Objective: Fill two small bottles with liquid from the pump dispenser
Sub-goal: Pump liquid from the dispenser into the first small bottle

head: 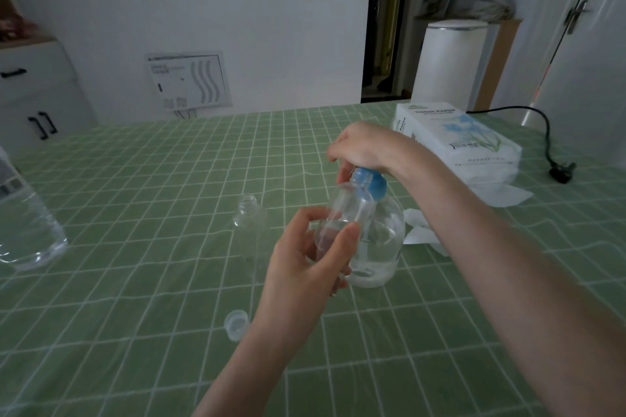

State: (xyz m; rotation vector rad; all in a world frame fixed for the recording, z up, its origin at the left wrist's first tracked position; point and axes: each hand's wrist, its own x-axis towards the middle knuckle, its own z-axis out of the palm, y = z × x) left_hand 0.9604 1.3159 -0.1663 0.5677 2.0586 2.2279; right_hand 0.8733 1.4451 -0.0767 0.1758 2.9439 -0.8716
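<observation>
My left hand (305, 257) grips a small clear bottle (342, 210), tilted with its open neck up under the pump's spout. A little liquid lies in its lower part. The pump dispenser (379, 240), clear with a blue pump head (374, 183), stands just behind it. On that pump head rests my right hand (362, 145), palm down, fingers curled over it. A second small clear bottle (250, 213) stands open and upright on the table to the left. A clear cap (236, 323) lies near the front.
A green checked cloth (135, 281) covers the table. A large clear water bottle (23, 223) stands at the left edge. A white tissue pack (457, 139) and loose tissues (420, 230) lie at the right, with a black power cord (555, 162) beyond.
</observation>
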